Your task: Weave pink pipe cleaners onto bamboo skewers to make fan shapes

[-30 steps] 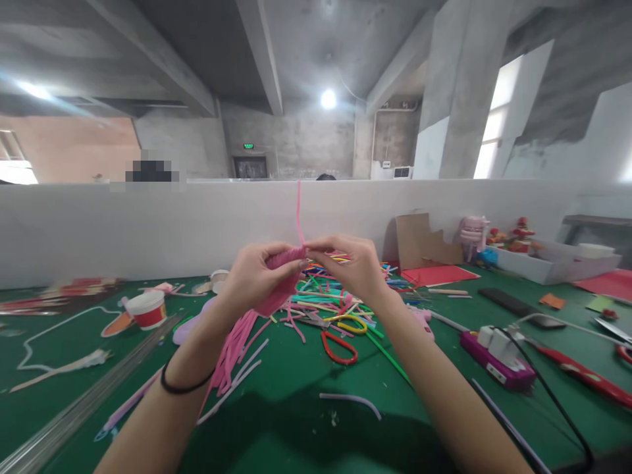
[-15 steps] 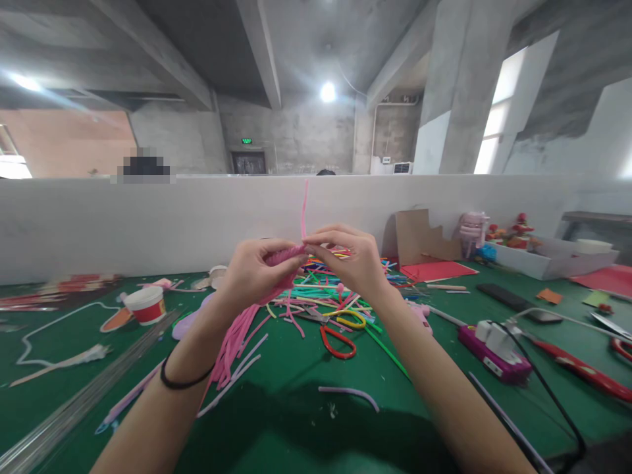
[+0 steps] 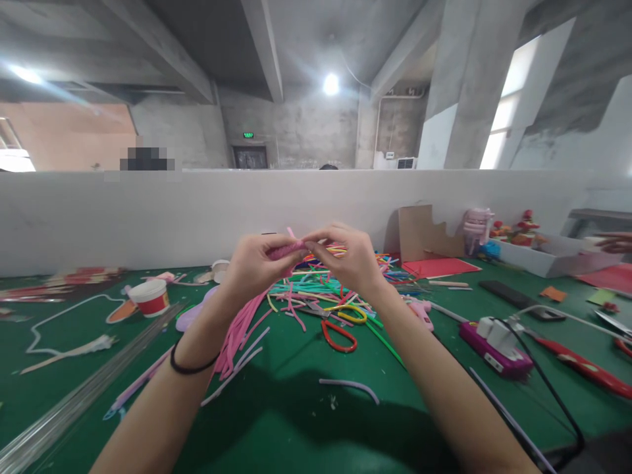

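Note:
My left hand (image 3: 257, 263) is closed around a ridged strip of pink pipe cleaner (image 3: 286, 250), held above the table. My right hand (image 3: 351, 257) pinches the strip's right end between thumb and fingertips, so the tips of both hands nearly meet. A short pink tail (image 3: 291, 232) sticks up behind the strip. Under my left wrist is a bunch of loose pink pipe cleaners (image 3: 239, 336). Scissors with one red and one yellow handle (image 3: 340, 337) lie below my hands, beside a heap of many-coloured pipe cleaners (image 3: 316, 284).
A paper cup (image 3: 149, 299) and clear thin rods (image 3: 93, 388) lie left. At right are a purple power strip (image 3: 495, 349), a pink glue gun (image 3: 422, 315) and a white box (image 3: 548, 260). A white partition (image 3: 148, 220) stands behind. Another person's hand (image 3: 615, 242) shows far right.
The pink stem that stood tall above my fingers is now bent down, with only a short tail showing. Another person's hand has appeared at the right edge.

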Tool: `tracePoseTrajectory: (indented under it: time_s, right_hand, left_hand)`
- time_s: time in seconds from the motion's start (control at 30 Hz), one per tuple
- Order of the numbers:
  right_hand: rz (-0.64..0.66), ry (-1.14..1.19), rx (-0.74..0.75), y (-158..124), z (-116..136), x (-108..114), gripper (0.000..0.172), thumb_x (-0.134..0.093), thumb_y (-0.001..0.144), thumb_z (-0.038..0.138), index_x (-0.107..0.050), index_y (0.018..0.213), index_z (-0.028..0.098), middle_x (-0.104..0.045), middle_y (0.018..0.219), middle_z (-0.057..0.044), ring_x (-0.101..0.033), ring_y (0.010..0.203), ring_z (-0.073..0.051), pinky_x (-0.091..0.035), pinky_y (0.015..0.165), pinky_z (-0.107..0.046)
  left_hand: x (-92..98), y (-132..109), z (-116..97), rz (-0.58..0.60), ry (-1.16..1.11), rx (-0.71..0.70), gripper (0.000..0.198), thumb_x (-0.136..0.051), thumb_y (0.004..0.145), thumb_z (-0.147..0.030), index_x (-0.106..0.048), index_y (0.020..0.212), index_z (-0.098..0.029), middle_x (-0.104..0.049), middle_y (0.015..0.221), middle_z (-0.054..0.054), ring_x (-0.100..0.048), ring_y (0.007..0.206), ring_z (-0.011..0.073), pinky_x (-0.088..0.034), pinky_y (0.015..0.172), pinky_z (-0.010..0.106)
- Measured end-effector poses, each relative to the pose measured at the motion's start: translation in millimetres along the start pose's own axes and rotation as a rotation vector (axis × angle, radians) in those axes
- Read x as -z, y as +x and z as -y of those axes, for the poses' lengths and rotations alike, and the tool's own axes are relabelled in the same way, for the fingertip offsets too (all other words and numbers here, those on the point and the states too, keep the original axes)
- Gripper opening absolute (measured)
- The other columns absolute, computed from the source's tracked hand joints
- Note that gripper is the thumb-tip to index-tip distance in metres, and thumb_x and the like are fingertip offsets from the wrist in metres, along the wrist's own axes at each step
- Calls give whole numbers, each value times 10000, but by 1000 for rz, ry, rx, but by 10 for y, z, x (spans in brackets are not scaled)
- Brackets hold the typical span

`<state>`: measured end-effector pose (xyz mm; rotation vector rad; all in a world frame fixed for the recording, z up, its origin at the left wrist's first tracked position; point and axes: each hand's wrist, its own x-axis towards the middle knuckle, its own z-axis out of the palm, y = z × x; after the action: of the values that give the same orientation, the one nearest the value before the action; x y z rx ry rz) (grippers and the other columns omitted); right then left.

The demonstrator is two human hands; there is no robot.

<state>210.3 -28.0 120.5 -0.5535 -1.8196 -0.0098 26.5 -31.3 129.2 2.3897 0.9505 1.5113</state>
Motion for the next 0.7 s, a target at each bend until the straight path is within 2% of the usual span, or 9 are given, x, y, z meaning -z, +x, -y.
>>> tracePoseTrajectory:
  time_s: [0.13,0.27,0.37,0.5,0.6,0.7]
  right_hand:
    - [-19,-136,32,-26,-39,-40,116,-607,902,216,-720,877,217,-722,897,-37,-641,833,-165,-509,801,-325]
    - [-10,-197,25,-29,-164,-73,121,-592,894,192,-709,871,169,-722,879,-63,-649,807,-167,-512,768,-309]
    - [-13,-110,-89,-14,-279,-79,137,-614,886,237,-730,874,165,-743,851,-61,-670,781,-171,-525,745,-303]
    - [50,7,-319,17,-353,-26,222,-626,892,344,-759,895,165,-771,855,-67,-698,760,-178,-529,716,-298]
    - [126,-2,-425,28,-338,35,239,-657,871,360,-767,878,148,-770,809,-70,-692,731,-176,-512,673,-285]
    - [174,49,-466,26,-299,64,234,-649,875,346,-766,858,143,-770,811,-71,-690,728,-165,-509,668,-275]
  left_hand:
    - [0,32,53,23,28,26,295,-703,792,-443,-785,836,-163,-716,698,35,-611,625,143,-462,574,243]
    - [49,76,183,167,63,105,352,-715,767,-493,-752,793,-144,-682,650,31,-591,587,138,-426,502,221]
    - [85,90,303,254,0,180,374,-713,772,-505,-739,821,-135,-699,698,45,-623,618,151,-438,503,216]
    - [85,90,423,242,-101,281,387,-707,785,-509,-732,901,-141,-727,786,59,-646,657,161,-477,543,231]
    - [71,93,470,233,-138,290,359,-700,797,-497,-720,884,-150,-719,788,52,-637,646,149,-474,543,230]
    - [66,100,487,224,-117,266,350,-679,812,-498,-705,843,-150,-691,728,44,-617,616,146,-449,516,230]
